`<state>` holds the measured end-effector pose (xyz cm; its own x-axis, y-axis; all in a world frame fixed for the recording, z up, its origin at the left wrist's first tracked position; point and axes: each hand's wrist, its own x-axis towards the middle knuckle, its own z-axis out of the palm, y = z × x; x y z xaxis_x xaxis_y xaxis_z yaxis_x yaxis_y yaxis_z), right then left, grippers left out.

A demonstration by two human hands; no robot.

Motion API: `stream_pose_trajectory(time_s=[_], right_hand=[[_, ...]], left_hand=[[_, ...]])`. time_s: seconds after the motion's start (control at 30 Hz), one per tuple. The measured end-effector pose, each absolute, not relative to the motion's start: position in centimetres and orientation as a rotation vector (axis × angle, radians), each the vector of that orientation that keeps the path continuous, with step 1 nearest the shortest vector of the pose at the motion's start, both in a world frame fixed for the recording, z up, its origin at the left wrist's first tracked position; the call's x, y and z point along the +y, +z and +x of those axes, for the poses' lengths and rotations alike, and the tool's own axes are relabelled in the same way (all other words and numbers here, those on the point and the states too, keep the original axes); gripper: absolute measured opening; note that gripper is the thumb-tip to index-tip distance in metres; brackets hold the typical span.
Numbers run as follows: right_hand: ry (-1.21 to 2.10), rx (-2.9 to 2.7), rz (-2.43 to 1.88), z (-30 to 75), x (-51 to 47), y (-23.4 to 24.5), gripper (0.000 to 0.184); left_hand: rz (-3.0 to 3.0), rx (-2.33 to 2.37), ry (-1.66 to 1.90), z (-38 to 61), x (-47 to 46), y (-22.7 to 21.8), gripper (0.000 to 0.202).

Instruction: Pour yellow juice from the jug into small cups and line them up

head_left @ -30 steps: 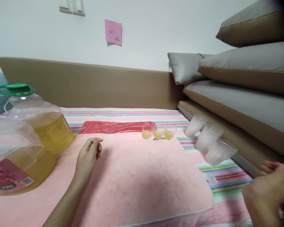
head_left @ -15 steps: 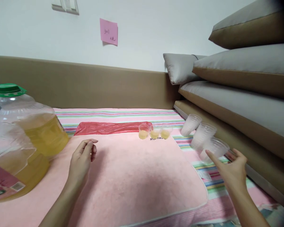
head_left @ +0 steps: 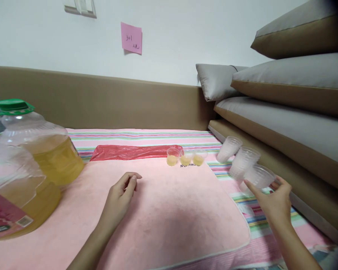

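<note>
My right hand is around the nearest stack of clear plastic cups, thumb on its left side and fingers on its right. Two more stacks, a middle cup stack and a far cup stack, stand behind it on the striped sheet. Over the pink mat hovers my left hand, its fingers curled in and thumb against them, with nothing visible in it. Beyond it, a left cup, a middle cup and a right cup hold a little yellow liquid.
At the left stand two big clear jugs of yellow liquid, a rear jug with a green cap and a front jug. A red plastic bag lies behind the mat. Stacked grey-brown cushions rise at the right.
My left hand has moved right and slightly nearer over the mat. My right hand has closed in on the nearest cup stack, its fingers now at the rim. The view has shifted slightly.
</note>
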<state>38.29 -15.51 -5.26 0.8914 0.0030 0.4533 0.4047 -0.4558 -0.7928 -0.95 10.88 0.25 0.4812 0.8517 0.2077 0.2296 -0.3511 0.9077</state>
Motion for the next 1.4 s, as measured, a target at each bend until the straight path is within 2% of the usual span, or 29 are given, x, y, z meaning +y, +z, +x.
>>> stream_pose_trajectory(time_s=[0.2, 0.47, 0.63, 0.77, 0.97, 1.07, 1.23, 1.4], right_hand=[[-0.475, -0.275, -1.971, 38.0, -15.7, -5.1, 0.108], [-0.396, -0.234, -1.665, 36.2, -15.2, -3.5, 0.101], [-0.354, -0.471, -1.549, 32.4, -12.6, -1.6, 0.095], [-0.208, -0.691, -1.477, 27.3, -8.8, -0.8, 0.094], [-0.114, -0.973, -1.444, 19.3, -3.8, -1.3, 0.076], [-0.079, -1.058, -1.462, 17.0, -2.5, -1.9, 0.069], [-0.036, -1.166, -1.415, 15.6, -1.2, -2.4, 0.062], [-0.053, -1.274, -1.386, 15.2, -1.1, -3.0, 0.058]], left_hand=[[1.993, 0.807, 0.711, -0.3, 9.4, 0.4, 0.047], [2.088, 0.762, 0.661, 0.1, 8.9, 0.5, 0.047], [2.119, 0.713, 0.669, 0.0, 8.6, 0.8, 0.047], [2.129, 0.687, 0.687, -0.2, 8.3, 1.0, 0.042], [2.102, 0.735, 0.888, -0.6, 7.9, 0.7, 0.029], [2.046, 0.717, 0.985, -0.9, 7.6, 0.6, 0.04], [1.949, 0.77, 1.062, -1.2, 7.5, 0.5, 0.072], [1.943, 0.79, 1.079, -1.2, 7.5, 0.5, 0.073]])
